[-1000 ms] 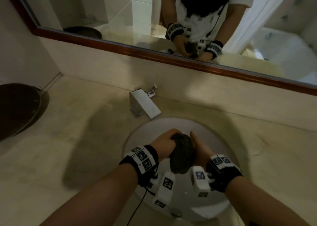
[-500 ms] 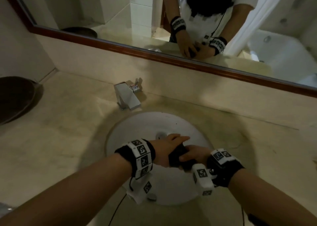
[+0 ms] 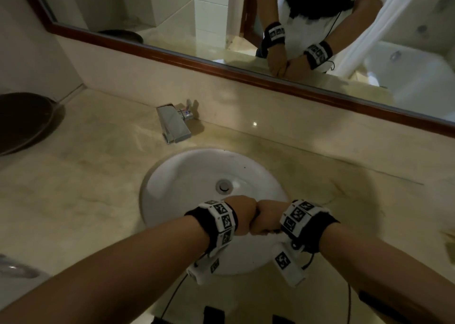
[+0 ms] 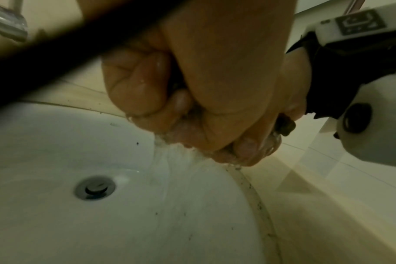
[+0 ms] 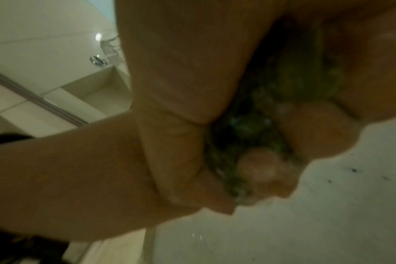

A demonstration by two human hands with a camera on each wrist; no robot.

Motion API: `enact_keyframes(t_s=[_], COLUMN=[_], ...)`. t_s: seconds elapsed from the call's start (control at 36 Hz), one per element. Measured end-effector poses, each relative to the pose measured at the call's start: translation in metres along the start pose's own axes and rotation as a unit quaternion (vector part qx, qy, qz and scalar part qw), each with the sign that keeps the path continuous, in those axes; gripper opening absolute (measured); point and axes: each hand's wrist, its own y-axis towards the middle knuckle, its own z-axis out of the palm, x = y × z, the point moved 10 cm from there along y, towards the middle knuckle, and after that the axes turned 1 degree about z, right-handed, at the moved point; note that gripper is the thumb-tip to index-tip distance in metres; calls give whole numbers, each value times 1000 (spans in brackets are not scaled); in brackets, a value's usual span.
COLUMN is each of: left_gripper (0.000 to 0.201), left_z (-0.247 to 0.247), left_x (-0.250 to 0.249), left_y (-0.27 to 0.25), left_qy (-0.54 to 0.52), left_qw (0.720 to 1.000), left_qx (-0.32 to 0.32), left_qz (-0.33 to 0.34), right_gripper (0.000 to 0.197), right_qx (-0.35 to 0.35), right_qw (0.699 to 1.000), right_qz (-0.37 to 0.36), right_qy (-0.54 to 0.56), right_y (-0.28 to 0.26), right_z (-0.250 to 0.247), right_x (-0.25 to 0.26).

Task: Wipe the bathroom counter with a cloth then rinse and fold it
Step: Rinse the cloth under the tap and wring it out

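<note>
Both hands are clenched fist against fist over the front right of the white sink point(image 3: 187, 173). My left hand point(image 3: 242, 214) and right hand point(image 3: 267, 216) squeeze the dark green cloth point(image 5: 255, 128) between them. From the head view the cloth is almost hidden inside the fists. In the right wrist view it bulges wet between the curled fingers. A dark end of the cloth point(image 4: 285, 126) pokes out in the left wrist view, and water point(image 4: 170, 160) streams from the fists into the basin point(image 4: 57, 142).
A square chrome faucet point(image 3: 173, 124) stands behind the sink on the beige marble counter point(image 3: 73, 188). The drain point(image 3: 223, 185) sits mid-basin. A dark round tray point(image 3: 22, 121) lies at the far left. A wood-framed mirror point(image 3: 221, 67) runs along the back wall.
The cloth hung as a visible bundle between looser hands a second ago. Both hands have since closed tight round it and drawn toward the sink's front edge.
</note>
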Motion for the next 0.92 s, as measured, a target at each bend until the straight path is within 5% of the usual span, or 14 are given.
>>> enact_keyframes(t_s=[0.25,0.44,0.5,0.61,0.75,0.92], left_gripper=[29,7,10,37,40,64], left_z=[25,24,29,17,-5,-9], left_x=[11,9,6,5,12,0], left_y=[-3,-8,-8,-15,-25,-28], left_qy=[-53,-47,-53,-83,-40,-44], left_qw=[996,996,995,995,991,990], left_qx=[45,25,45,-19,-123,-137], left_qz=[-62,-77,-72,-44,-27,13], right_gripper=[29,22,24,14,12,7], right_qx=[-11,-24,-10,66,132,140], right_qw=[994,973,985,997,961,949], right_qz=[-28,24,10,-24,-46,-87], right_qy=[-106,-228,-174,-17,240,271], right_y=[7,11,11,5,-2,-8], right_z=[15,19,17,19,24,22], right_x=[6,3,-2,-14,-17,-3])
